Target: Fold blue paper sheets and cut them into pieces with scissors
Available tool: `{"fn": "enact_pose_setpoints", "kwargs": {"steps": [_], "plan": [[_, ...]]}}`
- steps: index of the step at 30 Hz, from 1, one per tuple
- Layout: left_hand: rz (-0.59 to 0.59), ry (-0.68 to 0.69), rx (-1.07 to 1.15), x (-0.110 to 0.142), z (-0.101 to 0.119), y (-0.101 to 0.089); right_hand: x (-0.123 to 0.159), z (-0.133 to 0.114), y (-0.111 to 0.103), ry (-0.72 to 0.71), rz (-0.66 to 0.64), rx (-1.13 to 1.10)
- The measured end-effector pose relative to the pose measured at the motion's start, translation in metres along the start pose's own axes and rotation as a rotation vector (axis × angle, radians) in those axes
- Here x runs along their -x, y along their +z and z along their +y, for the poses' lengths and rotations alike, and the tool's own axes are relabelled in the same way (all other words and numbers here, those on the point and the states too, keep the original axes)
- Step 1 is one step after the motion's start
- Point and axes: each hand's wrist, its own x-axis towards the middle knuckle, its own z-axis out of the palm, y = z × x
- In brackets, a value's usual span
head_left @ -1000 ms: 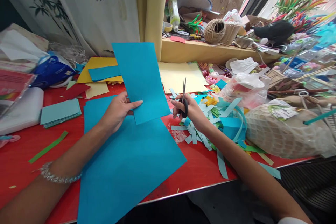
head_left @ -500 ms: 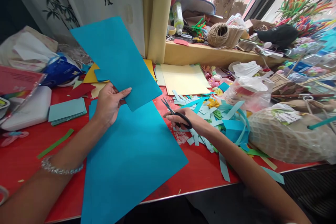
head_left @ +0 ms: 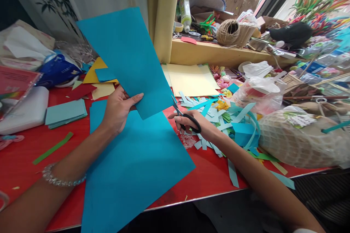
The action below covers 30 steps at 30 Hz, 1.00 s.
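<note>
My left hand [head_left: 119, 108] pinches a blue paper sheet [head_left: 131, 58] by its lower left edge, thumb on top, and holds it raised and tilted over the table. In my right hand [head_left: 195, 122] is a pair of scissors [head_left: 188, 118] with black handles; its blades point up and left, close to the sheet's lower right corner. Whether the blades touch the paper I cannot tell. Below both hands lie larger blue sheets [head_left: 136, 174], stacked and reaching over the table's front edge. A small blue piece [head_left: 105, 75] lies on yellow paper behind my left hand.
Pale blue strips [head_left: 212, 116] are heaped right of the scissors, beside a netted bundle [head_left: 298, 140]. A stack of light blue cards [head_left: 66, 112] and a green strip [head_left: 53, 148] lie on the red table [head_left: 24, 171] at left. Cream sheets [head_left: 191, 80] lie at the back.
My left hand has moved right with the raised blue sheet, bringing its lower right corner up to the scissor blades. My right hand has barely moved.
</note>
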Motion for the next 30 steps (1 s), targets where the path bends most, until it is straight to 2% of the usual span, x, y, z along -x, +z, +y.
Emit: {"fn": "enact_pose_setpoints", "kwargs": {"steps": [12, 30], "plan": [[-0.021, 0.019, 0.015, -0.003, -0.002, -0.004, 0.001, 0.0, 0.003, 0.027, 0.03, 0.01], [-0.017, 0.008, -0.015, -0.004, 0.001, -0.006, 0.001, 0.006, 0.01, -0.076, 0.059, -0.072]]}}
